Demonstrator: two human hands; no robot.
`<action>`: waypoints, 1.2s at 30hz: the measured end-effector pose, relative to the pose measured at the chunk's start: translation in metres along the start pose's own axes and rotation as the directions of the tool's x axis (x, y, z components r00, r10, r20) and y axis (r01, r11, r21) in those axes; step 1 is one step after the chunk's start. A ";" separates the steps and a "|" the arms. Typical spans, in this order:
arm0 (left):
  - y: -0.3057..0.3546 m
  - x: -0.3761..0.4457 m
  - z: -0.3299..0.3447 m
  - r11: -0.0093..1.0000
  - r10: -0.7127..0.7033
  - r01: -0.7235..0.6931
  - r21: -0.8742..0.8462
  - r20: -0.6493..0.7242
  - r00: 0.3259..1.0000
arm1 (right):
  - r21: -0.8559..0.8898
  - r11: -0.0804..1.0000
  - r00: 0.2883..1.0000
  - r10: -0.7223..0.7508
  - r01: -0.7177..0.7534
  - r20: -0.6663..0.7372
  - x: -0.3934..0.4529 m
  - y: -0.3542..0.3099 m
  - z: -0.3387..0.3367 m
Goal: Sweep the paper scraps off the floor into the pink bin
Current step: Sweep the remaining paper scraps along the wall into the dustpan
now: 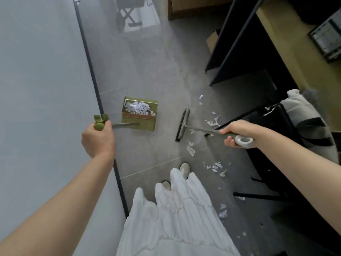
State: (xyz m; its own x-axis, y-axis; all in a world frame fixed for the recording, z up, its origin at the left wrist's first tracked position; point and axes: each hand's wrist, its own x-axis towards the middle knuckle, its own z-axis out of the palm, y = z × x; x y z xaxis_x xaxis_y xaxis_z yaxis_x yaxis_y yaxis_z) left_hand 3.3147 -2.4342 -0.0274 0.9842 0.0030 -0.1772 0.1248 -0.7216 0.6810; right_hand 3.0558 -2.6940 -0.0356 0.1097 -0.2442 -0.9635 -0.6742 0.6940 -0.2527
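Left hand: my left hand [98,139] is wrapped around the green grip of the dustpan [139,115] handle, holding the pan flat on the grey floor [147,71], beside the glass wall [42,71].
Right hand: my right hand [238,133] is clamped on the broom [182,124] handle near its pale loop end; the brush head rests on the floor, a short way right of the pan.
Step in hand: gathering the next batch of scraps toward the pan, as I judge it.
How to do it well: reach the brush past the far scraps, pull in short low strokes, keep the bristles pressed down so light paper does not flutter off; keep the pan lip tight to the floor.
Paper scraps: small torn white bits [191,148], some with grey print, strewn right of the broom and along the dark chair legs [258,196]; several lie near my shoes [184,169].
Already collected: a white heap sits in the pan's back.
Pink bin: not in view.
Risk: bits under the chair may be missed.
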 end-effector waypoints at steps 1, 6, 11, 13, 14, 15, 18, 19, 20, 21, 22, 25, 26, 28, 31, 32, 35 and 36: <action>0.005 0.001 0.005 1.000 -0.004 0.004 0.005 0.003 1.000 | 0.029 1.000 1.000 -0.008 0.008 -0.005 0.000 -0.006 -0.002; 0.031 0.007 0.031 1.000 -0.031 0.031 -0.002 0.032 0.999 | 0.005 0.998 0.991 -0.066 0.067 -0.120 0.011 -0.046 -0.013; 0.056 0.012 0.059 0.999 -0.032 0.031 0.008 0.057 0.998 | -0.197 0.975 0.940 -0.158 0.100 -0.304 0.022 -0.090 -0.035; 0.061 0.015 0.067 0.999 -0.037 0.036 0.020 0.061 0.997 | -0.261 0.962 0.920 -0.171 0.079 -0.353 0.030 -0.099 -0.044; 0.062 0.016 0.074 0.999 -0.050 0.049 0.016 0.064 0.997 | -0.289 0.955 0.907 -0.176 0.063 -0.382 0.036 -0.104 -0.048; 0.065 0.017 0.079 0.998 -0.057 0.057 0.009 0.069 0.996 | -0.314 0.948 0.895 -0.176 0.043 -0.410 0.041 -0.108 -0.052; 0.069 0.020 0.094 0.998 -0.067 0.067 0.003 0.087 0.994 | -0.391 0.920 0.868 -0.176 -0.022 -0.464 0.061 -0.113 -0.063; 0.071 0.021 0.097 0.998 -0.065 0.065 0.006 0.095 0.993 | -0.393 0.919 0.868 -0.168 -0.034 -0.467 0.064 -0.114 -0.064; 0.072 0.023 0.100 0.998 -0.064 0.063 0.010 0.103 0.993 | -0.380 0.924 0.869 -0.157 -0.038 -0.470 0.068 -0.113 -0.065; 0.073 0.025 0.104 0.998 -0.062 0.061 0.015 0.109 0.992 | -0.365 0.930 0.869 -0.143 -0.046 -0.474 0.072 -0.112 -0.065; 0.073 0.030 0.107 0.998 -0.060 0.059 0.017 0.116 0.991 | -0.355 0.933 0.865 -0.132 -0.057 -0.484 0.079 -0.111 -0.065; 0.073 0.037 0.112 0.999 -0.031 0.026 0.033 0.148 0.988 | -0.336 0.939 0.865 -0.113 -0.068 -0.489 0.093 -0.104 -0.059; 0.073 0.039 0.114 0.999 -0.020 0.014 0.037 0.158 0.987 | -0.331 0.941 0.869 -0.102 -0.074 -0.484 0.098 -0.103 -0.057; 0.075 0.046 0.118 0.999 0.000 -0.009 0.050 0.180 0.984 | -0.298 0.952 0.888 -0.080 -0.066 -0.452 0.103 -0.102 -0.048; 0.076 0.057 0.122 0.997 0.021 -0.036 0.068 0.212 0.977 | -0.209 0.977 0.920 -0.046 -0.040 -0.389 0.087 -0.110 -0.026; 0.076 0.061 0.123 0.996 0.027 -0.045 0.073 0.224 0.974 | -0.169 0.985 0.930 -0.035 -0.030 -0.366 0.082 -0.115 -0.021; 0.076 0.069 0.123 0.994 0.038 -0.062 0.092 0.243 0.969 | -0.036 0.999 0.961 -0.007 -0.003 -0.275 0.069 -0.128 -0.020; 0.077 0.072 0.124 0.992 0.049 -0.077 0.101 0.250 0.967 | -0.007 1.000 0.962 0.001 -0.004 -0.271 0.066 -0.132 -0.025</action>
State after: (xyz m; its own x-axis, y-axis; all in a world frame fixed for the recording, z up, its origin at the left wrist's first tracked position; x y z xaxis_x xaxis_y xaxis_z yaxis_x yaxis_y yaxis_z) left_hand 3.3796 -2.5755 -0.0757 0.9262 -0.2060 -0.3157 0.0357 -0.7859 0.6174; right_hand 3.1341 -2.8185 -0.0636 -0.0936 -0.4178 -0.9037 -0.6798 0.6900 -0.2486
